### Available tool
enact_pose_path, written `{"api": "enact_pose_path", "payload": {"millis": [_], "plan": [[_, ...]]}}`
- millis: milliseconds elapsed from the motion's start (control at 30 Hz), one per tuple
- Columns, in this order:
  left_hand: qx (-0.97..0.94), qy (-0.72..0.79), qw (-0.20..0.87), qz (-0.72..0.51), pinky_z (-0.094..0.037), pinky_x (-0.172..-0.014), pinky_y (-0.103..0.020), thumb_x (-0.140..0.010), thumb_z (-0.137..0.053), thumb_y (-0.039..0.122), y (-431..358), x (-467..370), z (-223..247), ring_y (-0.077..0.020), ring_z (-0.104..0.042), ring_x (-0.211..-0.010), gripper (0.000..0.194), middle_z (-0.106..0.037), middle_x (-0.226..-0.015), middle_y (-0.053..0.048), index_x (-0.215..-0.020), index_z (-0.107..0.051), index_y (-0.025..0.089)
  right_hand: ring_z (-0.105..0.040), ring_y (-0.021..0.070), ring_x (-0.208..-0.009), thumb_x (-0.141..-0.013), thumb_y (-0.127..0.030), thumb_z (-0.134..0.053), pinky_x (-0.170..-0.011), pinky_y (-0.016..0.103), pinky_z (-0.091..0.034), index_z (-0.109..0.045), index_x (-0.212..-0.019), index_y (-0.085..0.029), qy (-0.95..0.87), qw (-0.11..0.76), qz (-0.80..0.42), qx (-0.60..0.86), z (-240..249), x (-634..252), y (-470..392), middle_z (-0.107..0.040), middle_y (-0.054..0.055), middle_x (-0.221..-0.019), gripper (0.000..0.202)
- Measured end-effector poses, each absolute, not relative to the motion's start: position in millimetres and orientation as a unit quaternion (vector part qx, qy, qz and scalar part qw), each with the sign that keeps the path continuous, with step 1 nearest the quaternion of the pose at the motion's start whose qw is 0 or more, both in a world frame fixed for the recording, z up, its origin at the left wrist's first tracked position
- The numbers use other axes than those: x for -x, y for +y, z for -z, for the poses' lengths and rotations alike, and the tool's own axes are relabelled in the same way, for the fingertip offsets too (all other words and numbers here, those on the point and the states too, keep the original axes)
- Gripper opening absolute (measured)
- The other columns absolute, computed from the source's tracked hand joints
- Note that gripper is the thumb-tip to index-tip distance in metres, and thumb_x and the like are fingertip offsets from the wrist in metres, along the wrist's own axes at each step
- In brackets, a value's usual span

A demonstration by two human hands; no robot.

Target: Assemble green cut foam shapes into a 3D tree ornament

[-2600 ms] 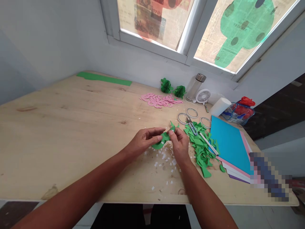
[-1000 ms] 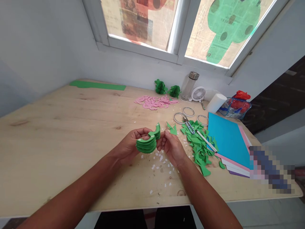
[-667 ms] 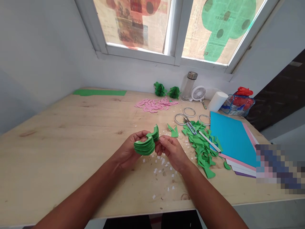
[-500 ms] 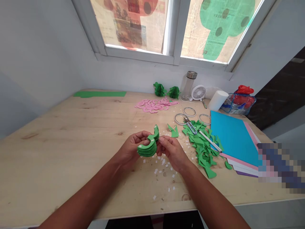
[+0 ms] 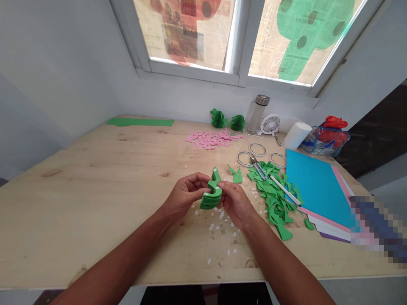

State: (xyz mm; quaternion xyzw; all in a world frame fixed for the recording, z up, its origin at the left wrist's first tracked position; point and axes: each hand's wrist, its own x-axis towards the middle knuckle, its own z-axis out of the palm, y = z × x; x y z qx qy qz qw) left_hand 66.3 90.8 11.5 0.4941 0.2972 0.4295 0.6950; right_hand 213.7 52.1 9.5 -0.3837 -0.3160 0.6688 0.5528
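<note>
A curved stack of green paper cutouts (image 5: 212,199) is held above the table between both hands, with small white tabs on its top face. My left hand (image 5: 190,189) closes on the stack's left side, its thumb lying along the top. From the right, my right hand (image 5: 234,200) pinches the stack near its middle; some of its fingers are hidden behind the paper. Small white paper bits (image 5: 221,215) lie scattered on the wooden table below. One loose green scrap (image 5: 235,174) rests just beyond my right hand.
Right of my hands, green offcuts (image 5: 277,207) carry thread snips (image 5: 258,168) and a white pen (image 5: 285,190). Tape rolls (image 5: 257,149) lie behind, and blue paper (image 5: 318,186) farther right. Pink cutouts (image 5: 210,140), green paper ornaments (image 5: 218,118), a bottle (image 5: 256,114) and a fan (image 5: 270,124) are at the back.
The green stack has turned in my hands, its lower curve now facing more to the right. My left thumb has moved onto its top. The view has shifted slightly left.
</note>
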Motion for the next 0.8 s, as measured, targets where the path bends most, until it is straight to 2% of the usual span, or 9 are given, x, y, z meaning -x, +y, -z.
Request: {"api": "enact_pose_path", "payload": {"millis": [200,367,467,633,800], "plan": [[-0.508,0.271,0.689,-0.440,-0.048,-0.058,-0.024,-0.064,-0.080,0.029,87,-66,-14,-0.0140,-0.059,-0.064,0.031,-0.066,-0.072,-0.004,-0.089,-0.067,0.014,-0.048,0.0099,-0.048,-0.065,-0.036,-0.074,-0.048,0.023,-0.039,-0.064,-0.072,-0.017,-0.247,0.556,-0.707,0.361,-10,-214,52,-0.058,-0.002,-0.056,0.023],[-0.543,0.230,0.672,-0.449,-0.046,-0.055,-0.022,-0.069,-0.077,0.025,83,-64,-20,-0.0113,-0.054,-0.059,0.041,-0.059,-0.066,0.001,-0.107,-0.062,0.017,-0.054,0.0117,-0.054,-0.062,-0.032,-0.074,-0.050,0.023,-0.042,-0.066,-0.070,-0.018,-0.181,0.546,-0.743,0.342,-9,-215,51,-0.064,-0.002,-0.062,0.019],[-0.592,0.226,0.626,-0.454,-0.045,-0.058,-0.023,-0.073,-0.073,0.025,81,-61,-22,-0.0115,-0.053,-0.061,0.042,-0.057,-0.067,0.001,-0.113,-0.061,0.019,-0.057,0.0113,-0.057,-0.064,-0.028,-0.073,-0.055,0.023,-0.044,-0.065,-0.070,-0.018,-0.174,0.548,-0.743,0.342,-9,-215,50,-0.067,-0.001,-0.065,0.014],[-0.660,0.248,0.535,-0.465,-0.044,-0.064,-0.024,-0.077,-0.068,0.027,79,-58,-22,-0.0124,-0.052,-0.066,0.032,-0.056,-0.070,0.000,-0.108,-0.065,0.019,-0.052,0.0082,-0.049,-0.064,-0.028,-0.075,-0.047,0.019,-0.040,-0.065,-0.066,-0.018,-0.175,0.546,-0.748,0.334,-9,-214,49,-0.063,-0.004,-0.057,0.014],[-0.653,0.255,0.530,-0.477,-0.044,-0.061,-0.023,-0.078,-0.066,0.028,80,-60,-20,-0.0113,-0.051,-0.061,0.023,-0.055,-0.064,0.002,-0.098,-0.066,0.018,-0.044,0.0053,-0.041,-0.064,-0.026,-0.076,-0.042,0.017,-0.037,-0.063,-0.062,-0.016,-0.178,0.550,-0.745,0.333,-11,-213,49,-0.059,-0.006,-0.051,0.017]]}}
